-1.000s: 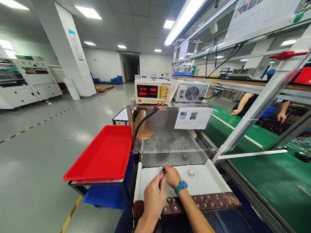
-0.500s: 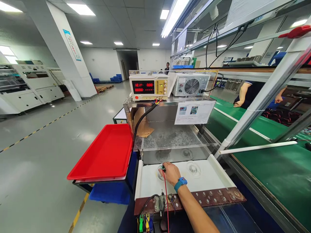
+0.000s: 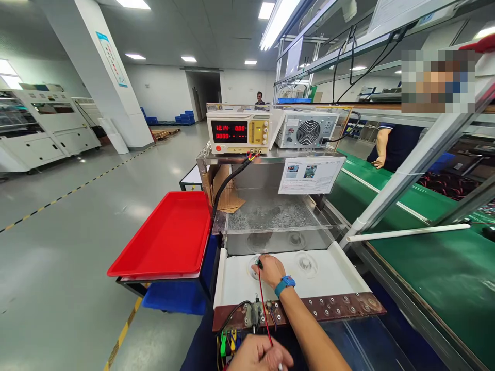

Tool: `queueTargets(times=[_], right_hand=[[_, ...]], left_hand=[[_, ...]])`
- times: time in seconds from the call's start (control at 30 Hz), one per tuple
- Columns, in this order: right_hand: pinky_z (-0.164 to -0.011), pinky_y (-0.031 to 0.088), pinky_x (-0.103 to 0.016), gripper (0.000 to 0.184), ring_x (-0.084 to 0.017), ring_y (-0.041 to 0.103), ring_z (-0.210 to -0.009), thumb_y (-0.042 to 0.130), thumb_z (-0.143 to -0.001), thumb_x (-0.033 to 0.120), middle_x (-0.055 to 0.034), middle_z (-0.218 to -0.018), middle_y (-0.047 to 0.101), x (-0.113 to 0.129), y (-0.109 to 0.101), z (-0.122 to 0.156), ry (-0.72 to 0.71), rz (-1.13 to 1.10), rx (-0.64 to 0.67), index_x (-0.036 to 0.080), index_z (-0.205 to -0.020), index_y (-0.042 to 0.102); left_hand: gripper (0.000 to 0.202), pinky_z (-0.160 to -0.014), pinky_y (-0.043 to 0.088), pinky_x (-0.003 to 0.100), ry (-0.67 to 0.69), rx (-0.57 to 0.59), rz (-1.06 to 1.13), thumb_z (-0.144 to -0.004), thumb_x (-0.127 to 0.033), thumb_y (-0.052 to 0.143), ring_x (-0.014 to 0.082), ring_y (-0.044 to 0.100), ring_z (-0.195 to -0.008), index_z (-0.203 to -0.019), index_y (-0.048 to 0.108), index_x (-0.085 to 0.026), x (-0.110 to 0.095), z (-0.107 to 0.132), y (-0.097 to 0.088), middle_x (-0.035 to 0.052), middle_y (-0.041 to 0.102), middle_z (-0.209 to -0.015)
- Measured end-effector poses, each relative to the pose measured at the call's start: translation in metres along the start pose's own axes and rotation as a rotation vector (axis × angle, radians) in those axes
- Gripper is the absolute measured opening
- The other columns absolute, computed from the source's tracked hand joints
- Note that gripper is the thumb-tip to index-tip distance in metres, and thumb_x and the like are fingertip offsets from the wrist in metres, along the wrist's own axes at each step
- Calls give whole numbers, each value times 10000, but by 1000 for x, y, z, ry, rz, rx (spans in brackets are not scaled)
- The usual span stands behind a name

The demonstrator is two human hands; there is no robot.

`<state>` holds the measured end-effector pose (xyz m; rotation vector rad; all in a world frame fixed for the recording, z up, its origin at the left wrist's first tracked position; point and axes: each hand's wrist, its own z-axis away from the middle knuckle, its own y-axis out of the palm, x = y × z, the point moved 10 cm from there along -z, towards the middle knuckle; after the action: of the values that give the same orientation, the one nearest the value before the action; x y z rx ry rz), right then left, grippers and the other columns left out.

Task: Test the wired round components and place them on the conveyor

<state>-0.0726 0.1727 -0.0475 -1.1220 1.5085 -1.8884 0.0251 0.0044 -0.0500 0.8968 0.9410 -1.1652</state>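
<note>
My right hand, with a blue watch on its wrist, reaches over the white tray and pinches a small green circuit board above the left round fitting. A red wire runs from the board down towards me. At the bottom edge my left hand has its fingers curled around the lower part of that wire; a small white tip shows by its fingers. Between the hands lies a brown strip with metal eyelets and a small clamp-like metal fixture. Green, yellow and blue clips hang just beyond my left hand.
A power supply with red digits stands on the metal shelf, beside a second unit with a fan. A red tray is at left. On the right, a white post rises beside a green conveyor, where a co-worker's arm rests.
My left hand has come into view at the bottom, on the red wire. My right hand stays over the white tray with the board. The view has shifted slightly.
</note>
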Motion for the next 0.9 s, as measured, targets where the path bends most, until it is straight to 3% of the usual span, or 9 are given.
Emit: queueTargets(times=[0.1,0.23,0.4,0.57,0.77,0.9], right_hand=[[-756,419,-281,316,-227,637,-939,526,-891,426,-117,-1032,674,-1,7,-1,-6,17,32,157,-974,669],[-736,420,-285,353,-228,642,-930,526,-886,455,-122,-1017,682,-5,17,-3,-16,18,74,151,-991,671],[-729,417,-289,356,-239,644,-945,522,-883,462,-126,-1025,686,-8,20,-4,12,-8,115,156,-997,665],[-722,405,-270,373,-229,640,-958,564,-867,437,-113,-1035,683,-17,7,8,52,-83,146,165,-1116,624],[-766,393,-272,360,-204,628,-949,470,-944,378,-97,-1020,682,-59,-27,62,169,-124,-13,152,-1184,615],[-775,375,-262,327,-193,612,-937,401,-975,359,-81,-994,675,-60,-34,96,135,-106,-75,172,-1039,662]], left_hand=[[751,-537,391,243,57,-113,67,-752,-766,500,100,508,-542,-1001,655,-75,-37,-4,-20,74,611,-764],[719,-590,407,250,104,-248,32,-757,-725,534,114,506,-577,-990,655,-56,-70,-11,-49,30,558,-640],[667,-563,384,244,111,-307,2,-731,-665,590,126,511,-609,-1006,680,-64,-58,-43,-65,42,587,-707],[342,-750,424,283,234,-443,-270,-775,-406,577,176,588,-770,-875,721,-112,-62,-60,-80,66,690,-799],[281,-741,426,279,187,-480,-386,-764,-381,555,181,605,-739,-785,709,-147,-58,-66,-86,51,700,-761],[280,-730,427,267,154,-455,-409,-750,-376,561,178,611,-744,-787,710,-142,-50,-69,-83,49,699,-760]])
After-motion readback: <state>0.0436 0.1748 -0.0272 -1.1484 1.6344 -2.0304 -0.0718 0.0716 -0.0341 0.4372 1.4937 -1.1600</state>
